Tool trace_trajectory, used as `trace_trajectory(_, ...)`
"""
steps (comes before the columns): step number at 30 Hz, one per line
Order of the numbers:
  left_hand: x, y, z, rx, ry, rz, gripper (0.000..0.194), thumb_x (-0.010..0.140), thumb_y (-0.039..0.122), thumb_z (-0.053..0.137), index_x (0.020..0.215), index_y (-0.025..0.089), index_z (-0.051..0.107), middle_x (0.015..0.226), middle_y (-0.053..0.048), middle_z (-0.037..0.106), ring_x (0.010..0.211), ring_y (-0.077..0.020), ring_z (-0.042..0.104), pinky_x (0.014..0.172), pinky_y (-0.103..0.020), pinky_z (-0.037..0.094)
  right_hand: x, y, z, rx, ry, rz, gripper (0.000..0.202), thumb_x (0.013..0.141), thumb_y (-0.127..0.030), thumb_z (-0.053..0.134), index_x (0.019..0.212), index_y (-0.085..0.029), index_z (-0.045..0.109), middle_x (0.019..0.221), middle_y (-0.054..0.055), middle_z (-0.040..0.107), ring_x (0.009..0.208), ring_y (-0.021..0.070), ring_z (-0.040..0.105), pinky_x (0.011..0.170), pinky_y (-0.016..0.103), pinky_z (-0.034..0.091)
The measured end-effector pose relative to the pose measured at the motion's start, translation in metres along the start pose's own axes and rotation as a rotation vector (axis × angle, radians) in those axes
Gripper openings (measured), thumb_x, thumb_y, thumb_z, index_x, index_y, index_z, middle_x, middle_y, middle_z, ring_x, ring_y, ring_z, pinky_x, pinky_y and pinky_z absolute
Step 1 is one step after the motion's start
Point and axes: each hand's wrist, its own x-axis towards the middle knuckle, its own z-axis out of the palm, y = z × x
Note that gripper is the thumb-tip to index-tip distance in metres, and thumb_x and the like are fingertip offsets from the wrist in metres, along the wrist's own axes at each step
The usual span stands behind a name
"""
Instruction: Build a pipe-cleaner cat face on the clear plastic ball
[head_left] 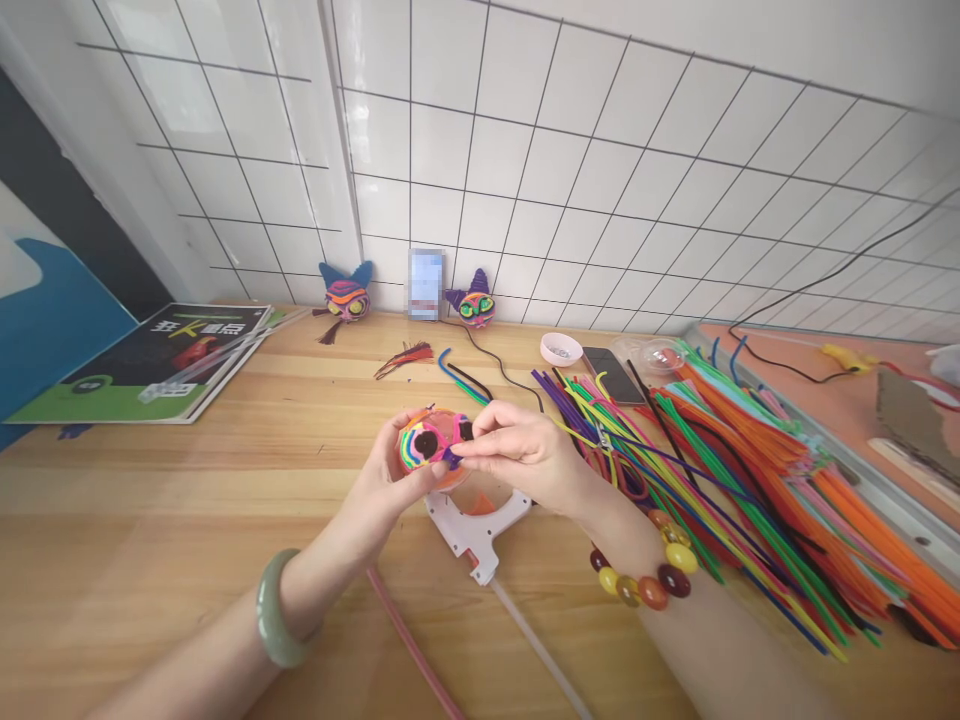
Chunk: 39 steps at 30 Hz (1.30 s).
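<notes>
Both gripping mid-worktop: left hand (390,480) cupping striped ball (431,445), right hand (525,450) pinching its front; booklet (157,360) lettering at left edge unreadable.

wooden table (187,480), pipe cleaners (750,470), glue gun (476,525), booklet (157,360)

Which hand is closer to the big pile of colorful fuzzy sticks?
The right hand. It pinches the colorful ball just beside the pile of fuzzy sticks, its wrist next to them. The left hand cups the ball from the far side.
</notes>
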Motion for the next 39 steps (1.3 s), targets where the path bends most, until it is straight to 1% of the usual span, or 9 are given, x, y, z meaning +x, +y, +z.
trace_trajectory(7, -0.0005, 0.0003, -0.0008, -0.007, -0.019, 0.008, 0.052, 0.074, 0.029, 0.068, 0.12, 0.025, 0.043, 0.129, -0.008, 0.051, 0.12, -0.0273, 0.045, 0.093, -0.036, 0.042, 0.0, 0.0012, -0.001, -0.035, -0.001, 0.005, 0.02, 0.082, -0.02, 0.062, 0.099, -0.027, 0.07, 0.081, 0.0, 0.052, 0.074, 0.0114, 0.054, 0.066, 0.025, 0.046)
trace_trajectory(13, -0.0007, -0.0002, -0.0014, -0.034, -0.027, -0.009, 0.051, 0.076, 0.029, 0.066, 0.121, 0.025, 0.043, 0.124, -0.008, 0.055, 0.116, -0.0269, 0.049, 0.093, -0.038, 0.043, -0.0002, -0.001, -0.0008, -0.011, -0.009, 0.026, 0.022, 0.082, -0.018, 0.062, 0.099, -0.027, 0.07, 0.081, 0.001, 0.052, 0.074, 0.0112, 0.054, 0.065, 0.024, 0.046)
trace_trajectory(21, -0.0023, -0.0021, -0.001, -0.019, -0.012, 0.007, 0.052, 0.076, 0.03, 0.066, 0.122, 0.025, 0.044, 0.126, -0.008, 0.055, 0.116, -0.026, 0.049, 0.09, -0.033, 0.044, 0.0001, -0.0024, -0.0007, -0.01, -0.016, 0.016, 0.022, 0.081, -0.016, 0.062, 0.099, -0.026, 0.07, 0.082, 0.001, 0.053, 0.075, 0.0107, 0.055, 0.068, 0.024, 0.046)
trace_trajectory(29, -0.0018, 0.0003, 0.0005, -0.016, 0.018, -0.001, 0.051, 0.073, 0.032, 0.068, 0.119, 0.025, 0.046, 0.122, -0.007, 0.058, 0.115, -0.0266, 0.051, 0.092, -0.037, 0.044, -0.0004, -0.0036, -0.0006, -0.041, -0.033, 0.009, 0.021, 0.083, -0.018, 0.06, 0.1, -0.026, 0.07, 0.082, 0.001, 0.052, 0.073, 0.0109, 0.054, 0.065, 0.024, 0.046)
trace_trajectory(35, -0.0012, 0.0006, 0.0007, 0.049, 0.023, 0.038, 0.049, 0.075, 0.034, 0.066, 0.118, 0.022, 0.046, 0.123, -0.01, 0.057, 0.115, -0.0271, 0.051, 0.092, -0.036, 0.044, -0.0013, -0.0028, 0.001, -0.032, -0.027, 0.012, 0.022, 0.083, -0.017, 0.06, 0.1, -0.026, 0.07, 0.083, 0.001, 0.052, 0.074, 0.0109, 0.055, 0.065, 0.024, 0.046)
trace_trajectory(39, -0.0004, 0.0005, 0.0008, 0.093, 0.034, 0.051, 0.05, 0.076, 0.034, 0.066, 0.119, 0.022, 0.046, 0.123, -0.009, 0.057, 0.114, -0.0259, 0.051, 0.092, -0.034, 0.044, -0.001, -0.0045, 0.0021, -0.024, -0.013, 0.016, 0.021, 0.082, -0.018, 0.06, 0.1, -0.025, 0.07, 0.082, 0.001, 0.052, 0.073, 0.0109, 0.055, 0.065, 0.024, 0.046)
